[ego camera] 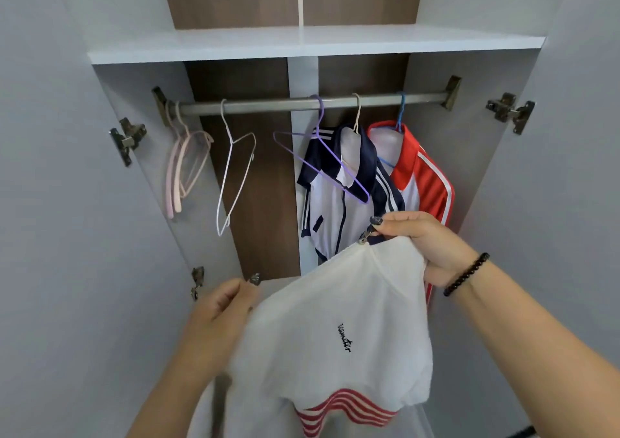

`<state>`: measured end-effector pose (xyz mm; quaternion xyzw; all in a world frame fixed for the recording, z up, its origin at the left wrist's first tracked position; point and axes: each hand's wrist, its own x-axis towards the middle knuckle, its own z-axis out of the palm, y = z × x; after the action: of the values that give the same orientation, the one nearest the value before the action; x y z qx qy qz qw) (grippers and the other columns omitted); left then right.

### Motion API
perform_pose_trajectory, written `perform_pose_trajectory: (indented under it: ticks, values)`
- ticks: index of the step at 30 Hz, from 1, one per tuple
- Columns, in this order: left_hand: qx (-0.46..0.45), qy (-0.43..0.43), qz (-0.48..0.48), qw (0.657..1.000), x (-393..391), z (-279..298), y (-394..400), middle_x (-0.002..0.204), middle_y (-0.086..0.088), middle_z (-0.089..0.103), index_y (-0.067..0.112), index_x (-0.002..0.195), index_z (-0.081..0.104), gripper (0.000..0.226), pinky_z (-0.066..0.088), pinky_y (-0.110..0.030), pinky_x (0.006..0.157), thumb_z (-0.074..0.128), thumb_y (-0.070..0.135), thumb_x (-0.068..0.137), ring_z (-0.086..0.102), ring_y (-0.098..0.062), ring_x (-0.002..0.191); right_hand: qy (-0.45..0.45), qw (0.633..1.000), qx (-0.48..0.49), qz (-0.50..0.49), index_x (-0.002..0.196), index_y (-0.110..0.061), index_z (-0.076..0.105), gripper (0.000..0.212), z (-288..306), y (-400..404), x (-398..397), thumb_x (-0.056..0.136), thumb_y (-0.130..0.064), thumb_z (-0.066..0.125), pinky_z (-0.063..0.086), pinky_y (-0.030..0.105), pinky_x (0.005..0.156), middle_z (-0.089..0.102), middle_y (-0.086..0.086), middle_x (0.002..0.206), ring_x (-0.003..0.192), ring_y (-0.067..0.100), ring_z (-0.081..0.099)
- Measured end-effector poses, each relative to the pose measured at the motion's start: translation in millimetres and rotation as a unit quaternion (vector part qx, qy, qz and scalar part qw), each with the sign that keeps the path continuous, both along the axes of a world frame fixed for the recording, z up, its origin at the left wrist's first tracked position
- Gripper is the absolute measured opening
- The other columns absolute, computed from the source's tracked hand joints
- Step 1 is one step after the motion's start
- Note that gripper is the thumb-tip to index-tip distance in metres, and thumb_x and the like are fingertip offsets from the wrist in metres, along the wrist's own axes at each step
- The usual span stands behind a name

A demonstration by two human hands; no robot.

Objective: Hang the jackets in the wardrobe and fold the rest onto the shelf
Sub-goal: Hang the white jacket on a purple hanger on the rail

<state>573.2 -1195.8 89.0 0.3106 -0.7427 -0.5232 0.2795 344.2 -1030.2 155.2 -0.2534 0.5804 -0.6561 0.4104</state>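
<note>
**Holding a white jacket up at the open wardrobe**

Reaching in from the lower left, the left hand [224, 306] grips the edge of the white jacket [339, 330], fingers curled into the cloth with the thumb on top. The right hand [426, 246], with a dark bead bracelet [466, 274] on its wrist, pinches the jacket's top corner beside a metal zip pull [364, 237]. The jacket hangs between both hands, in front of the wardrobe and below the rail [268, 106].

On the rail, left to right: pink hangers [184, 172], a white hanger [235, 175], a purple hanger [322, 165] swung out over a navy jacket [339, 216], then a red jacket [429, 182] on a blue hanger [400, 115]. A white shelf [302, 43] runs above the rail. The right hand covers part of the hung jackets' lower edges.

Black script on the white jacket's chest is too small to read; a red-striped band [342, 410] shows at its lower edge.
</note>
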Motion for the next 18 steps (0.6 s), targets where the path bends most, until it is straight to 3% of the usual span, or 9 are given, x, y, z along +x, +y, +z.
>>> perform_pose_trajectory:
  ticks: [4,6,8,10,13,16,18]
  values:
    - [0.008,0.001,-0.086,0.996,-41,2,29,0.059,0.008,0.056,0.012,0.075,0.059,0.027,0.037,-0.013,0.053,0.05,0.019,0.099,0.05,-0.004,0.056,0.103,0.982,-0.007,0.16,0.06,-0.009,0.067,0.018,8,-12,18,0.073,0.004,0.068,0.045,0.017,0.05,0.062,0.006,0.06,0.051,0.01,0.057]
    - [0.062,-0.008,-0.093,0.994,-65,5,30,0.065,0.004,0.057,0.004,0.075,0.057,0.024,0.038,-0.021,0.06,0.052,0.013,0.097,0.05,-0.01,0.063,0.172,0.958,0.006,0.229,0.065,-0.009,0.068,0.018,6,-22,30,0.075,0.006,0.064,0.049,0.016,0.06,0.067,0.001,0.062,0.058,0.006,0.061]
    - [0.078,-0.089,-0.123,0.985,-87,7,29,0.064,0.001,0.057,0.005,0.069,0.054,0.024,0.038,-0.023,0.06,0.052,0.002,0.093,0.049,-0.014,0.064,0.19,0.942,0.033,0.275,0.073,-0.005,0.069,0.016,2,-27,35,0.08,0.009,0.065,0.051,0.018,0.066,0.07,-0.001,0.068,0.065,0.006,0.065]
    - [0.058,-0.23,-0.19,0.953,-99,6,35,0.053,0.003,0.051,0.011,0.06,0.044,0.036,0.034,-0.016,0.051,0.045,-0.004,0.093,0.041,-0.011,0.057,0.202,0.927,0.062,0.311,0.078,-0.006,0.069,0.016,-1,-27,35,0.082,0.009,0.065,0.053,0.018,0.068,0.072,-0.001,0.072,0.069,0.008,0.068]
    - [0.099,-0.364,-0.243,0.894,-106,-2,40,0.064,-0.002,0.046,0.013,0.064,0.042,0.035,0.038,-0.019,0.052,0.04,0.005,0.098,0.042,-0.012,0.057,0.223,0.914,0.091,0.326,0.08,-0.011,0.071,0.018,-6,-20,28,0.083,0.006,0.067,0.054,0.019,0.071,0.072,-0.001,0.075,0.071,0.009,0.069]
    - [0.228,-0.367,-0.281,0.857,-113,-16,44,0.074,-0.005,0.049,0.011,0.071,0.051,0.031,0.046,-0.027,0.055,0.04,0.011,0.1,0.045,-0.017,0.061,0.233,0.916,0.115,0.305,0.079,-0.013,0.073,0.016,-15,-9,19,0.082,0.003,0.07,0.056,0.023,0.074,0.073,0.004,0.078,0.074,0.014,0.069]
    - [0.315,-0.34,-0.308,0.831,-117,-30,52,0.081,-0.004,0.052,0.011,0.078,0.056,0.026,0.052,-0.031,0.067,0.042,0.008,0.1,0.049,-0.016,0.069,0.245,0.916,0.135,0.287,0.081,-0.01,0.074,0.011,-20,1,12,0.081,0.0,0.071,0.056,0.027,0.078,0.073,0.012,0.081,0.076,0.018,0.068]
